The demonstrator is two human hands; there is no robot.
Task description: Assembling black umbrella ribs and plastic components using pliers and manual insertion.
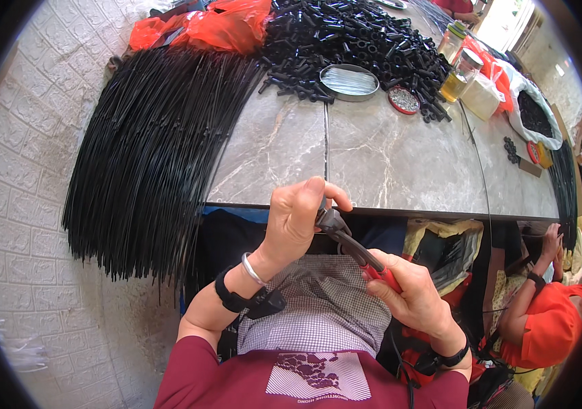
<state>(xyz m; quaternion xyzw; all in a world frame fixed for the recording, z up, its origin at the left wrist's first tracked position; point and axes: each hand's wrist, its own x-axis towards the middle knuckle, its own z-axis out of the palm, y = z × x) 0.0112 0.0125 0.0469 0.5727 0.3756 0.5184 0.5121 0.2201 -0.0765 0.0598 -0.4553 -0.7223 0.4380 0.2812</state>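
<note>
Just off the table's front edge, both my hands meet over my lap. My right hand [410, 290] is wrapped round the red grips of a pair of pliers [351, 247], whose dark head points up and left. My left hand [293, 217] is closed at that head, thumb up and forefinger bent over. A small dark piece [323, 202] shows between its fingers against the jaws; its full shape is hidden. Beyond them, a pile of short black tubes [359, 41] lies on the grey marbled table [400, 160]. An oval tin [349, 83] of thin metal pins stands in front of it.
Long black strands [154, 150] hang over the table's left front edge, with a red plastic bag [219, 27] above. A round tin of small metal bits [404, 100], a jar of yellow liquid [461, 76] and a white sack [532, 112] stand rightward. A person in orange [546, 320] sits at right.
</note>
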